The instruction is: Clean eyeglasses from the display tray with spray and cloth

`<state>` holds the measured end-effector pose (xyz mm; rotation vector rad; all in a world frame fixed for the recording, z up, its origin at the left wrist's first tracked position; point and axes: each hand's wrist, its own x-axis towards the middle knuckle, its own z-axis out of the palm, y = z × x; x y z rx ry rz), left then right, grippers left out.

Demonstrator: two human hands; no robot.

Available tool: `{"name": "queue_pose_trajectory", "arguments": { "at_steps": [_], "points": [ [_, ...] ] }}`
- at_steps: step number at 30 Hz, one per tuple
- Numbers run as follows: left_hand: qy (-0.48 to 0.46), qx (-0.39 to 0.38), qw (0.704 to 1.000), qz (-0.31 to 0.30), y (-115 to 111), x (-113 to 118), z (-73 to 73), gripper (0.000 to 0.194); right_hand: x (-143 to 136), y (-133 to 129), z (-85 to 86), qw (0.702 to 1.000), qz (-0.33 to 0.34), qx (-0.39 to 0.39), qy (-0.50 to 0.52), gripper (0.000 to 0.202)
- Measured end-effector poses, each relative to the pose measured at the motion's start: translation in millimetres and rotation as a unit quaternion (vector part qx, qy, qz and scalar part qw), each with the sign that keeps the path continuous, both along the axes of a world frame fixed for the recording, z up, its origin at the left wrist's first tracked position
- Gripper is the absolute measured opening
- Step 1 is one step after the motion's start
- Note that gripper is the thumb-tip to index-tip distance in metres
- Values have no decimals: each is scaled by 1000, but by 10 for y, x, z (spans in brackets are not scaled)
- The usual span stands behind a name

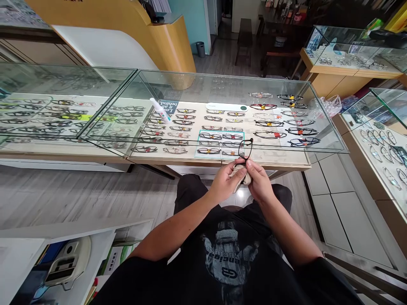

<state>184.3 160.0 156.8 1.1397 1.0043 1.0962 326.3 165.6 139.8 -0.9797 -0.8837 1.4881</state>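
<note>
Between my two hands is a pair of black-rimmed eyeglasses (245, 149), one lens pointing up and away from me. My left hand (226, 181) is closed around a bunched beige cloth (238, 173), which wraps the nearer part of the glasses. With its thumb and fingers, my right hand (258, 179) pinches the frame near the middle. The nearer lens is mostly hidden by the cloth and fingers. Both hands are just in front of the near edge of a glass display case (178, 162).
Inside the case lie rows of eyeglasses (210, 135). A white bottle with a blue tip (160, 110) lies on the glass top at left. More display cases stand on the right (381, 152). An open drawer holding a beige device (68, 262) is at lower left.
</note>
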Motion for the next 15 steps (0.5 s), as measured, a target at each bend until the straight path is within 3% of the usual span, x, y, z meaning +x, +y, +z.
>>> {"name": "queue_pose_trajectory", "arguments": {
  "at_steps": [7, 13, 15],
  "points": [
    [9, 32, 999, -16, 32, -43, -9, 49, 51, -36, 65, 999, 28, 28, 9, 34],
    [-44, -3, 987, -154, 83, -165, 29, 56, 123, -18, 86, 999, -1, 37, 5, 30],
    [-48, -5, 987, -153, 101, -154, 4, 60, 119, 4, 72, 999, -9, 34, 9, 29]
  ]
}}
